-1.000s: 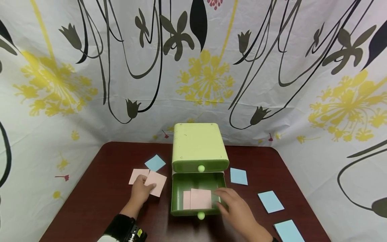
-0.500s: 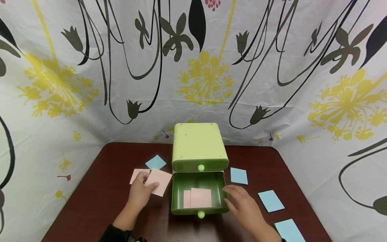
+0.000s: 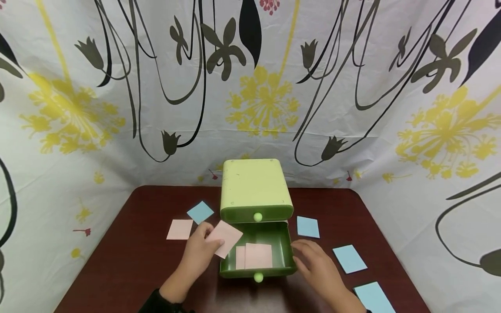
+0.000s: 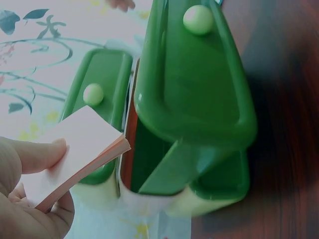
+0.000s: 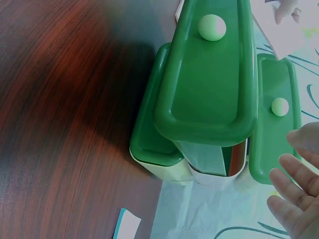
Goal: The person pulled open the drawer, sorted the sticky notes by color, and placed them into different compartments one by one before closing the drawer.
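Observation:
My left hand [image 3: 197, 252] pinches a pink sticky note pad [image 3: 225, 237] between thumb and fingers, over the left rim of the pulled-out green drawer [image 3: 279, 237]. In the left wrist view the thick paper edge of the sticky note pad [image 4: 82, 147] shows, with the thumb flat on its face. Inside the drawer lie two more pink pads [image 3: 259, 255], one overlapping the other. My right hand [image 3: 317, 265] holds nothing; its fingertips are right at the drawer's right rim. In the right wrist view the fingers [image 5: 294, 186] are loosely spread.
The drawer belongs to a small cabinet [image 3: 254, 180] with a pale green top and round knobs. Left of it lie a pink pad [image 3: 180, 229] and a blue pad [image 3: 200, 211]. Several blue pads [image 3: 350, 259] lie to the right on the dark wooden table [image 3: 129, 261]. Patterned cloth hangs behind.
My left hand has carried the pink pad rightward from beside the other pink pad to over the drawer's left side. The right hand has drawn back from inside the drawer to its right rim.

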Tool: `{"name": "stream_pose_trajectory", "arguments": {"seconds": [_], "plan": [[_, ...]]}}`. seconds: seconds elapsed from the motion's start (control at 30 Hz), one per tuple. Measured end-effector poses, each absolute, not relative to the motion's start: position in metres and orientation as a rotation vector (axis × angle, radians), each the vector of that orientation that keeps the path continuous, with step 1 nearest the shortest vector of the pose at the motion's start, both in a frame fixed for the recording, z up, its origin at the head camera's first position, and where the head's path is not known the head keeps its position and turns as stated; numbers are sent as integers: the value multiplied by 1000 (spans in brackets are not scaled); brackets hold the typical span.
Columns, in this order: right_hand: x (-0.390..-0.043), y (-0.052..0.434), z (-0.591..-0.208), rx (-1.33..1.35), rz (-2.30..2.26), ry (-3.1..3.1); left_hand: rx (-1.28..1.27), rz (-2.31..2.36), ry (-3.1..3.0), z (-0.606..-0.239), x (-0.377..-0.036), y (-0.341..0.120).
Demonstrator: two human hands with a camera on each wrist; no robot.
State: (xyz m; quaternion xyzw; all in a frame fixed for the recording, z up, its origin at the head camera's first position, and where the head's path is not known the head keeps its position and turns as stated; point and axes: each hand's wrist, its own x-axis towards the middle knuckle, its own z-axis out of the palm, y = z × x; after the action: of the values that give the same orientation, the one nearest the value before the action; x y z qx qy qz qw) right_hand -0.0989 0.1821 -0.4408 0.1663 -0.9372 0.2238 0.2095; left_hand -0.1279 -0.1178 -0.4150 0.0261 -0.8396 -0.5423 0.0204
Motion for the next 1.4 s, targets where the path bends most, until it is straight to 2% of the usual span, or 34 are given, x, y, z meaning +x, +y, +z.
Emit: {"name": "stream_pose_trajectory", "arguments": {"seconds": [0.57, 0.93, 1.4], "plan": [[-96, 193, -448, 370, 630, -2685, -416, -1448, -2753, -435, -126, -54], [-95, 199, -452, 358, 641, -2670, -498, -1433, -2815, -442, -130, -19], [-92, 206, -454, 366, 665, -2615, -649, -1310, -2932, -450, -142, -3]]}}
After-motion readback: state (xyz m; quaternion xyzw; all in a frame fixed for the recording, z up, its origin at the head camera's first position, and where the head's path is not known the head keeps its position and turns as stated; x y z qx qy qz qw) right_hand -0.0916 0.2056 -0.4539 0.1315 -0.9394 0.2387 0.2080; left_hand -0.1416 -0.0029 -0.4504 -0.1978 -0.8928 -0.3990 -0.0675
